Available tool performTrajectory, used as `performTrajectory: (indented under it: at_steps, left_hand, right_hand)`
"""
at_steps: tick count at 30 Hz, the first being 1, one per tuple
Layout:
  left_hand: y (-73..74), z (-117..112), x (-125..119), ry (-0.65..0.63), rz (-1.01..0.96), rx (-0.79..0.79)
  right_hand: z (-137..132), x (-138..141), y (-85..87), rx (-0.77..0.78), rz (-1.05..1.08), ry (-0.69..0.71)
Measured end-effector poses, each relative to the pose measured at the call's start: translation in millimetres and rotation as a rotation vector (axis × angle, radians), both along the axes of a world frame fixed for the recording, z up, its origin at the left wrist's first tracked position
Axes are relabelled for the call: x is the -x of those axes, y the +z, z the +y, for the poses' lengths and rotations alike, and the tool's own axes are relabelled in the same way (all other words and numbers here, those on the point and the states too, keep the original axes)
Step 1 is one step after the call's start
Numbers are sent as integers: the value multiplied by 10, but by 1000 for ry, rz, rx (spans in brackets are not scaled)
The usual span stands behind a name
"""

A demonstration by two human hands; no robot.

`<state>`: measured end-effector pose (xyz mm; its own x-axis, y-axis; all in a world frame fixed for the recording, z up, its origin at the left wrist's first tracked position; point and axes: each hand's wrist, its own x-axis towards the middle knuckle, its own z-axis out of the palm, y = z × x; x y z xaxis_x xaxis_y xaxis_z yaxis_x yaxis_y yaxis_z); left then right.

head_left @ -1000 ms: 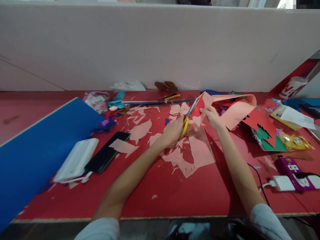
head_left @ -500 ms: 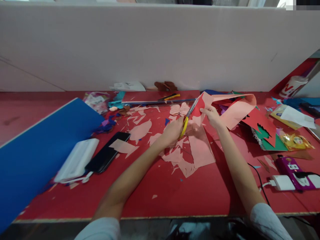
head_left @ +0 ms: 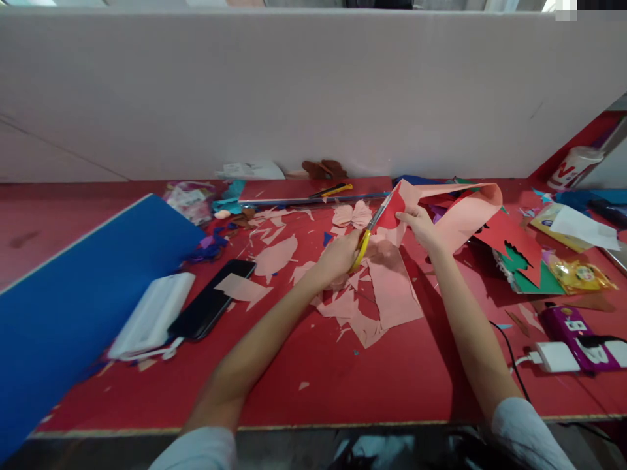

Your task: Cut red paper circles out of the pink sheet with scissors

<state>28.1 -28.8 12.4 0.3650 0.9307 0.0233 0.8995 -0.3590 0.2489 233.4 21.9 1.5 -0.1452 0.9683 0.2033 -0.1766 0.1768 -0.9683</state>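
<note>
My left hand [head_left: 341,254] is closed around the yellow handles of a pair of scissors [head_left: 365,245], whose metal blades point up and to the right. The blades meet the edge of a red piece of paper [head_left: 392,207] lying against a long pink paper strip [head_left: 467,219]. My right hand [head_left: 416,225] pinches these papers just right of the blades. The pink strip loops away to the right behind that hand. Beneath both hands lie a larger pink sheet [head_left: 394,290] and several torn pink scraps [head_left: 340,305] on the red table [head_left: 313,385].
Left are a blue board [head_left: 98,281], a white power bank [head_left: 154,313] and a black phone [head_left: 213,300]. A yellow cutter knife [head_left: 337,189] lies at the back by the white wall [head_left: 313,91]. Right are red cut paper [head_left: 514,245], a purple power strip [head_left: 578,336] and a white cup [head_left: 575,168].
My right hand and the papers have shifted very slightly to the right. The scissors blades appear closer together along the red paper's edge. Otherwise the scene looks the same.
</note>
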Motion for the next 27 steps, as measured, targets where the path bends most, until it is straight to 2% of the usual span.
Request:
performTrajectory:
  at_steps: [10, 19, 27]
  left_hand:
    - [-6, 21, -1, 34, -6, 5]
    - [-17, 42, 37, 11, -14, -3]
    - [-7, 75, 68, -10, -45, 2]
  right_hand:
    - [41, -44, -51, -57, -76, 27]
    - [50, -29, -56, -20, -57, 65]
    - [20, -37, -25, 3, -123, -12]
